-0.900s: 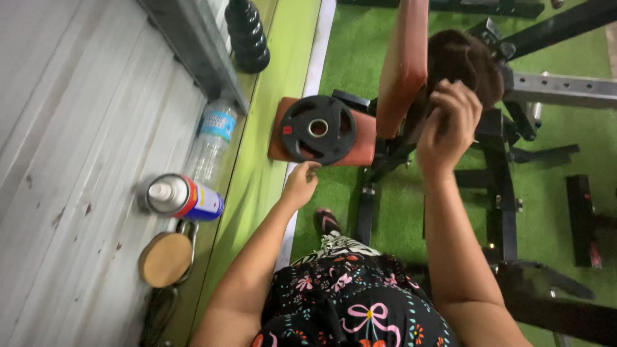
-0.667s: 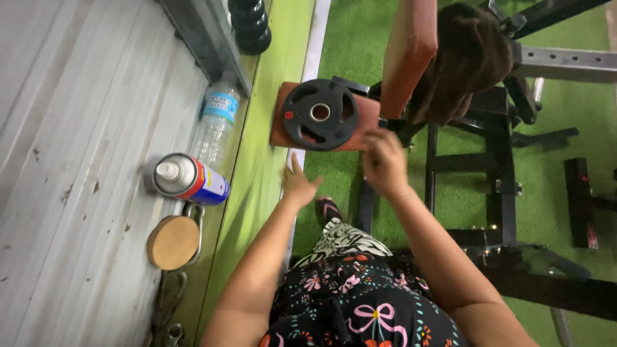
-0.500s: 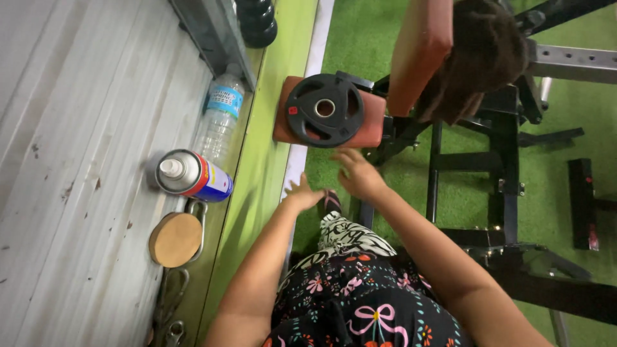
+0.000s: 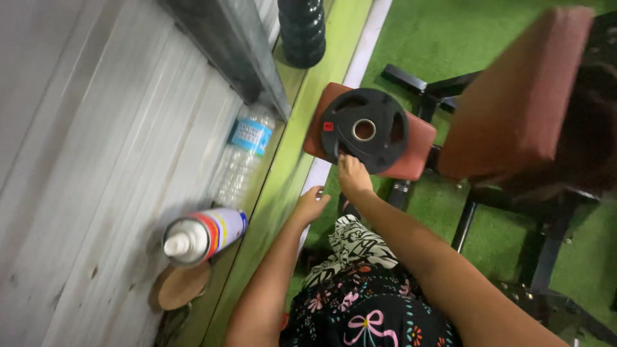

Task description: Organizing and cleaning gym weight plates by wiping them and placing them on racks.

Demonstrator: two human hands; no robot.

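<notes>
The right hand (image 4: pixel 352 175) reaches to the near edge of a black weight plate (image 4: pixel 365 130), its fingers touching the rim; whether they pinch it cannot be told. The plate lies flat on a reddish-brown padded bench (image 4: pixel 418 151) standing on green turf (image 4: pixel 443 38). The left hand (image 4: pixel 310 204) hovers just below and left of the bench, fingers loosely curled and holding nothing. Against the grey wall lie a clear water bottle (image 4: pixel 243 157) and a spray can (image 4: pixel 202 234).
</notes>
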